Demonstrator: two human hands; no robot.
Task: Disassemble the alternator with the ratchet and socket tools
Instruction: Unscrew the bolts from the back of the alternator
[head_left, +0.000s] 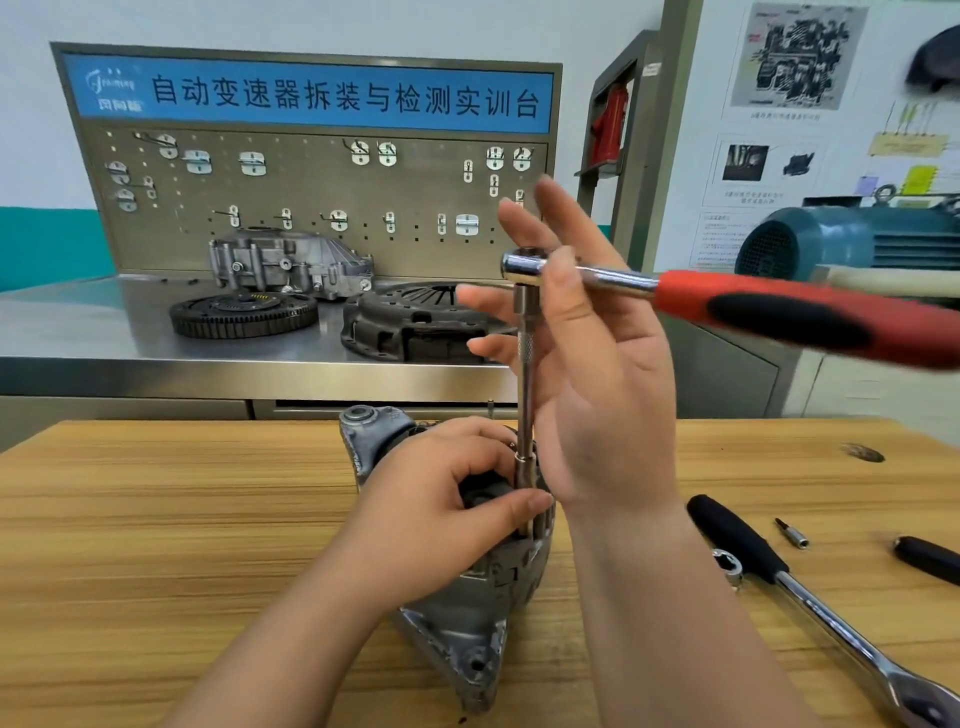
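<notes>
A grey alternator (467, 639) stands on the wooden table (156, 519) in the centre. My left hand (441, 509) grips its upper end from the left, thumb against the socket. A chrome extension bar (525, 395) rises straight up from the alternator's top to the head of a ratchet (779, 312) with a red and black handle that points right and is blurred. My right hand (597, 395) is raised behind the bar. Its thumb presses the ratchet's neck against the palm and its fingers are spread.
On the table to the right lie a second ratchet with a black grip (779, 577), a loose socket (727, 564), a small bit (793, 533) and another black handle (930, 558). Behind stands a steel bench with a flywheel (244, 314), a clutch cover (410, 327) and a housing (291, 265).
</notes>
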